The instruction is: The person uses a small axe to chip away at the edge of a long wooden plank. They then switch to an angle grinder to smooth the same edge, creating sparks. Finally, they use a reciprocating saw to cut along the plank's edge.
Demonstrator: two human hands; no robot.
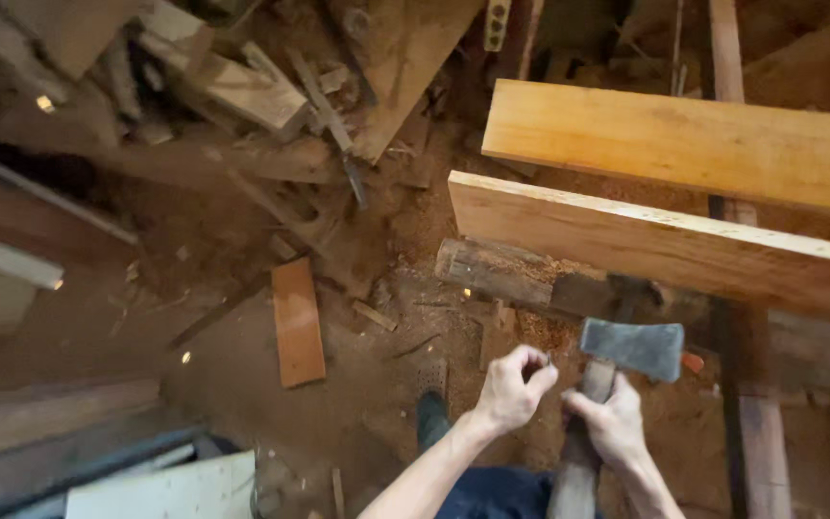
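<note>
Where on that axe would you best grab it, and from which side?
On the wooden handle, just below the grey head, coming from below, as the right hand grips it. The handle points toward the person, and that keeps fingers off the blade. The left hand hovers beside it.

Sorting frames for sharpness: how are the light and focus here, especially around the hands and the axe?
Head view: warm, dim light; the two planks are brightest. The left hand, right hand and axe head are slightly soft but readable; the scrap wood pile at upper left is blurred and shadowy.
</note>
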